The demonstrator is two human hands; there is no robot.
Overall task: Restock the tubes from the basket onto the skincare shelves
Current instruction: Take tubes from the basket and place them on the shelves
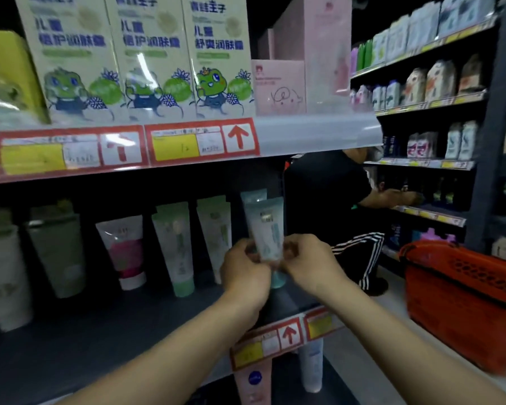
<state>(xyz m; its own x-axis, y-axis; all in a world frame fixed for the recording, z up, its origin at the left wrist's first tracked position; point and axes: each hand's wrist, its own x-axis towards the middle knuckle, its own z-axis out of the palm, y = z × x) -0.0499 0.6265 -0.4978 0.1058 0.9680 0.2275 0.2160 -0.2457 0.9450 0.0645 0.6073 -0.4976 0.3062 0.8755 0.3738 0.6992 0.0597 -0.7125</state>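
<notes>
Just below the middle of the frame, the left hand and the right hand both pinch the lower part of a pale blue-green tube, one from each side, fingers curled round it. The tube stands upright with its teal cap down, just under the hands. Whether the cap touches the shelf cannot be told. A second pale tube stands close behind it. This is the right end of a row of tubes running towards the left of the frame, each a little apart from the next. In front of the row the dark shelf board lies bare out to its front edge, where a red price strip runs. Overhead, near the tube tops, hangs the upper shelf edge, carrying frog-printed boxes. At lower right the orange basket sits well apart from the hands. Between it and the shelf a person in black crouches.
</notes>
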